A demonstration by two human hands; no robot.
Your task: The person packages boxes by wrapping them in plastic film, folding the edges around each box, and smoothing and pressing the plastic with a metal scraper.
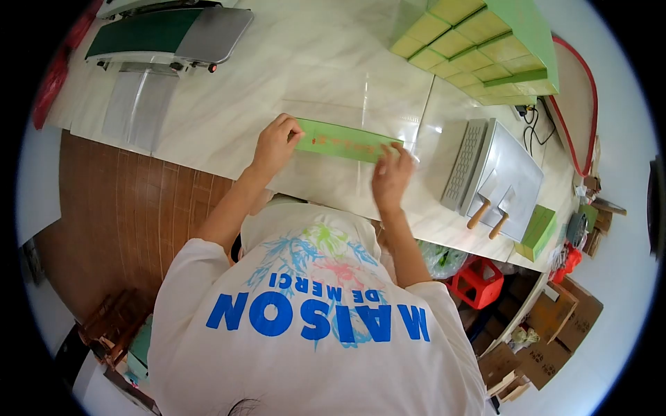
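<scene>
A long, slim green box (340, 141) with orange-red lettering lies on the pale marbled table in front of me. My left hand (279, 143) is closed on the box's left end, thumb and fingers pinched together at its edge. At the other end, my right hand (392, 173) has its bent fingertips on the box's right corner; they are slightly blurred. Clear, shiny plastic film (374, 118) shows around the box, though its edges are hard to make out.
Stacked green boxes (485, 48) stand at the back right. Right of me, two wooden-handled tools (489, 208) lie on a metal-topped appliance (510, 173), with another green box (538, 232) nearby. A machine with a green belt (146, 35) sits back left. Below the table is a red stool (479, 283).
</scene>
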